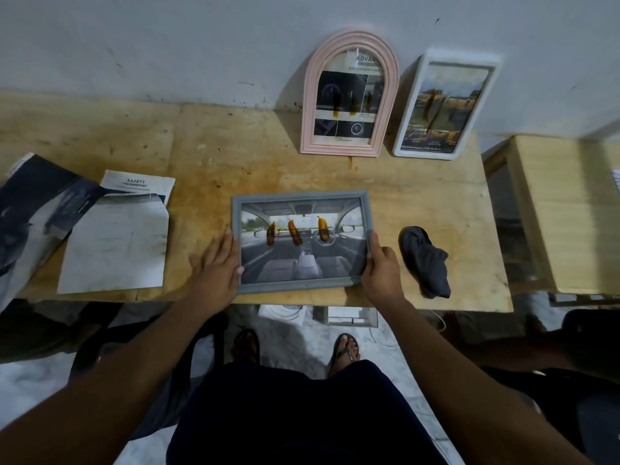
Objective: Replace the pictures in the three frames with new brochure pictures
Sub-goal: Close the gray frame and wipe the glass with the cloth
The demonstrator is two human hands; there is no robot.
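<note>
Grey frame in hand, task looks early or mid-way — hard to call.

I have the grey frame [301, 241] lying flat near the front edge of the tabletop [208, 146]; my right hand [380, 268] is clamped on its right edge, while my left hand [214, 263] rests open, fingers spread, against its left edge. It shows a car-interior picture with three amber smears on the glass. The pink arched frame [350, 92] and the white frame [443, 105] lean on the wall behind, both also filled and smeared. Loose brochure pages [117, 236] lie well to the left, a dark cloth [426, 260] just right. I judge no swap is visibly finished — whether these pictures are old or new I cannot tell.
</note>
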